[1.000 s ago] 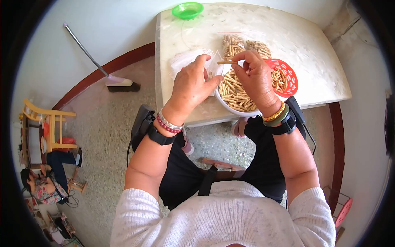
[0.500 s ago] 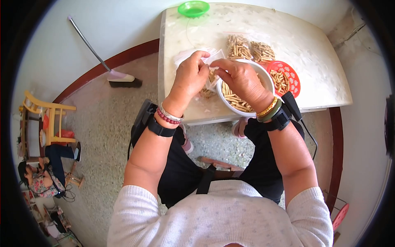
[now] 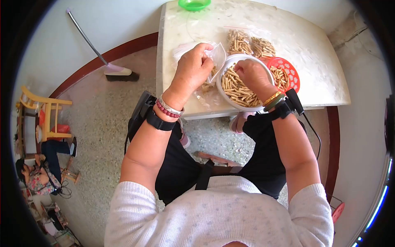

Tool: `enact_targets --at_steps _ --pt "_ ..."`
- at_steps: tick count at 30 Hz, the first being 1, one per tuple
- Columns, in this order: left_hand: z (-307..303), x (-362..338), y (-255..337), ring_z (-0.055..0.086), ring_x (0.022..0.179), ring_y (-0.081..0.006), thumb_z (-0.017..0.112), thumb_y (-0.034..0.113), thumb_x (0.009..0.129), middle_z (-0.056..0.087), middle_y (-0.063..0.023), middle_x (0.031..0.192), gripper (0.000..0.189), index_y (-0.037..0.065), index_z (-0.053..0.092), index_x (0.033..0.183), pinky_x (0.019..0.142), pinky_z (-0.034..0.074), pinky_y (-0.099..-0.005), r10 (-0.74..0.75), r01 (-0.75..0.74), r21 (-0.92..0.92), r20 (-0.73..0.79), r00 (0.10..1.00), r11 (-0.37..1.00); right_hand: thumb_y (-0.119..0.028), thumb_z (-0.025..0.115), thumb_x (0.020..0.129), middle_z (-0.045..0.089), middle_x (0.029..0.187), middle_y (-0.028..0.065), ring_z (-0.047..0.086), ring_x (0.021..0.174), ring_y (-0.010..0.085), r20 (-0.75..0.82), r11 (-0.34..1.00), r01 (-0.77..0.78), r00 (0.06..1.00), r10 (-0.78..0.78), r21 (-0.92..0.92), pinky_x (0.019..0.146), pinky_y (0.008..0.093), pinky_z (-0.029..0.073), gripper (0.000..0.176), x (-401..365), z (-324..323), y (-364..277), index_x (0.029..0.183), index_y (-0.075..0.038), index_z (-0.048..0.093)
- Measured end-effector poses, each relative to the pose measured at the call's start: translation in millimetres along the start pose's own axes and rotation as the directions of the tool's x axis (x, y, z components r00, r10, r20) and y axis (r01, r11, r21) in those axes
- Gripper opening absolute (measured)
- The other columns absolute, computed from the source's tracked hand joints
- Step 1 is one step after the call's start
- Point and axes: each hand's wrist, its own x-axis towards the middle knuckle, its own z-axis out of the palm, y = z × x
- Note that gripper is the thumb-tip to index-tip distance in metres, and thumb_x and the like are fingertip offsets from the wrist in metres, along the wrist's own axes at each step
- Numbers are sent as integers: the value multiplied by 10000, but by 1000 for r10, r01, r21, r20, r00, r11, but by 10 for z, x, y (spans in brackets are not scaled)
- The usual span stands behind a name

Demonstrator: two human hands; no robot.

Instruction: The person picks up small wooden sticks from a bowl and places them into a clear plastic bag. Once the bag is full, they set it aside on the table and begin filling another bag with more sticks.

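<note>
My left hand (image 3: 194,68) is closed on the upper edge of a clear plastic bag (image 3: 219,57), whose mouth gapes toward the right. Some tan sticks show low in that bag, partly behind the hand. My right hand (image 3: 253,74) is over a white bowl (image 3: 219,87) heaped with short tan sticks (image 3: 238,91), its fingers curled together against the pile. Whatever those fingertips hold is hidden.
Two filled clear bags (image 3: 239,42) lie behind the bowl. A red perforated basket (image 3: 293,76) with more sticks touches its right side. A green dish (image 3: 194,5) sits at the table's far edge. A broom (image 3: 119,73) leans left; another person (image 3: 41,179) sits beyond.
My right hand has left the bag beside my left hand and moved right, down over the bowl. The bag's mouth now stands wider, still held by my left hand.
</note>
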Motion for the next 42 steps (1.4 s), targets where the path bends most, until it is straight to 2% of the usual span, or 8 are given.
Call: enact_targets --at_steps 8,18,21,23,25,27,30,42 --pt "-32 -6 -27 660 682 -284 570 81 830 666 -153 746 268 7 622 1082 671 517 -368 25 -25 3 5 1000 1000 -156 561 881 661 1034 195 660 940 357 197 975 -107 969 146 -197 819 453 526 205 20 138 -146 1034 -51 650" --pt "-5 3 -36 653 658 -274 598 101 837 665 -144 729 274 11 611 1095 660 517 -361 45 -45 -4 2 999 999 -139 530 873 683 941 195 676 889 356 328 969 -75 932 153 -237 786 458 536 203 -17 179 -166 985 -37 665" --pt "-38 -31 75 638 646 -263 628 112 842 656 -125 757 277 20 609 1103 652 515 -352 77 -74 43 -76 994 996 -159 539 882 682 910 201 675 864 350 214 975 -102 966 145 -199 748 443 537 185 -27 11 -122 951 -63 681" --pt "-54 -42 130 630 648 -255 639 115 843 644 -112 784 255 25 618 1081 643 513 -349 146 -145 17 -147 978 989 -206 551 899 681 862 197 670 826 350 -67 998 -38 997 41 50 712 432 532 184 -41 -147 -124 929 -75 676" --pt "-55 -41 207 623 651 -248 651 118 845 632 -99 811 233 30 627 1059 634 512 -346 217 -224 -10 -215 952 975 -219 598 897 684 816 176 674 783 319 -106 986 -121 985 133 116 681 407 526 187 -80 -269 -182 943 -54 673" --pt "-53 -53 286 620 737 -260 654 132 857 603 -93 872 173 40 642 1002 669 511 -353 307 -310 20 -199 930 951 -194 655 874 686 806 155 672 737 274 -250 908 5 962 110 419 644 371 514 185 -134 -371 -267 980 -44 676" --pt "31 -16 194 610 880 -286 670 164 858 595 -114 953 151 55 651 961 757 500 -374 508 -494 116 -185 841 861 -133 704 838 664 811 108 631 654 208 -314 915 116 949 12 386 596 313 488 185 -219 -532 -517 997 -42 679" --pt "9 -69 311 572 1035 -316 695 60 775 575 -120 1108 171 72 648 939 876 465 -413 497 -488 104 -86 864 867 -95 643 876 620 803 144 612 696 298 -345 890 305 920 -184 339 621 365 473 109 -270 -602 -681 941 -9 659"
